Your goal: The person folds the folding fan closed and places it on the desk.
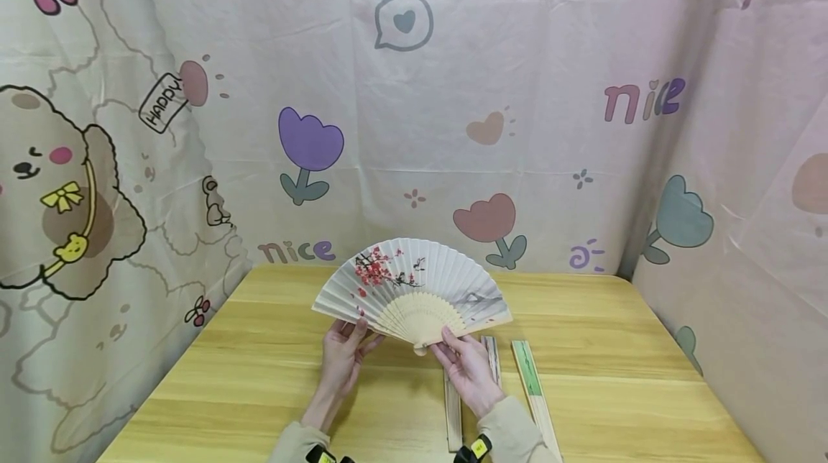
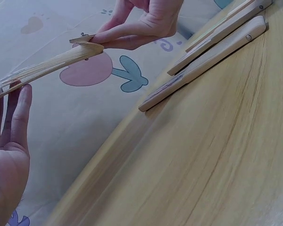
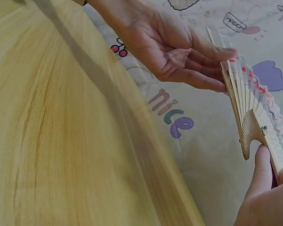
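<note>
A spread folding fan [image 1: 420,287] is held up above the wooden table, white with red blossoms, a dark branch and grey hills. My left hand [image 1: 343,355] pinches its left edge between thumb and fingers. At the lower right, near the pivot, my right hand [image 1: 467,369] pinches the other outer rib. In the left wrist view the fan [image 2: 47,66] shows edge-on, with the right hand [image 2: 146,23] at its pivot end. The right wrist view shows the left hand [image 3: 174,52] on the far rib and the fan's pale ribs [image 3: 240,99] fanned out.
Closed folding fans lie on the wooden table [image 1: 259,369]: one with a green end [image 1: 529,369] at right, another [image 1: 453,413] beneath the right forearm, and a patterned one [image 1: 491,351] partly hidden by the right hand. A printed cloth [image 1: 414,89] hangs behind and at both sides.
</note>
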### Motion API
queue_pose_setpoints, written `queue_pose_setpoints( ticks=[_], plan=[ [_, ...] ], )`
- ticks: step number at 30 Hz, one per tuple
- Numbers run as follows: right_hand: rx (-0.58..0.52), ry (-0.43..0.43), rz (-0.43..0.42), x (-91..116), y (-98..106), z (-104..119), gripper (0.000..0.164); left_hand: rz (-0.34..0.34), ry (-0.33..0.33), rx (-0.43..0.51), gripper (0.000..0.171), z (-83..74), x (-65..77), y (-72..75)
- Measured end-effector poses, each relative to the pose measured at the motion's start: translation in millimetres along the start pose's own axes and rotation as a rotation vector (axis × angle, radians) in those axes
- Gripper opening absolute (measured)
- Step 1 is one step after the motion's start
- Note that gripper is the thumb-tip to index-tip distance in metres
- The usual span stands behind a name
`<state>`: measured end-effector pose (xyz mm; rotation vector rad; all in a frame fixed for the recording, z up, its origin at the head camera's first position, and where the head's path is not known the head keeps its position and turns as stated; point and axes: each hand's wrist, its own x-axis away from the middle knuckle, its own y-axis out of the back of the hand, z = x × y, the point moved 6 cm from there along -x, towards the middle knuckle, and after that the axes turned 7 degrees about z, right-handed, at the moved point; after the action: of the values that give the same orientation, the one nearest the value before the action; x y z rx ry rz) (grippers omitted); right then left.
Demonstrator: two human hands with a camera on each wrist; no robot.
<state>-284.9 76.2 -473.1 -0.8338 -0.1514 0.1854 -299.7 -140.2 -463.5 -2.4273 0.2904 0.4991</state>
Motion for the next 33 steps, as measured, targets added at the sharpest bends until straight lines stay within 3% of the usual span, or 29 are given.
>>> queue_pose_setpoints(
  ticks=[5,13,23,27,33],
  plan=[
    [0.031,-0.023,0.011,0.2,0.7,-2.1,0.026,-0.012,0.007,-0.029,0.030,1.0,0.0,0.2],
    [0.042,-0.030,0.025,0.1,3.0,-4.1,0.025,0.025,0.000,-0.013,0.033,3.0,-0.5,-0.4],
    [0.041,-0.016,0.012,1.0,4.6,-3.1,0.022,-0.076,0.109,-0.105,0.036,6.4,-0.9,1.0],
    [0.060,-0.011,0.007,1.5,5.4,-3.1,0.026,-0.104,0.118,-0.111,0.037,8.0,-0.3,2.4],
    [0.084,-0.003,0.031,1.1,4.7,-3.1,0.030,-0.093,0.099,-0.080,0.028,8.4,-0.1,2.5]
  ],
)
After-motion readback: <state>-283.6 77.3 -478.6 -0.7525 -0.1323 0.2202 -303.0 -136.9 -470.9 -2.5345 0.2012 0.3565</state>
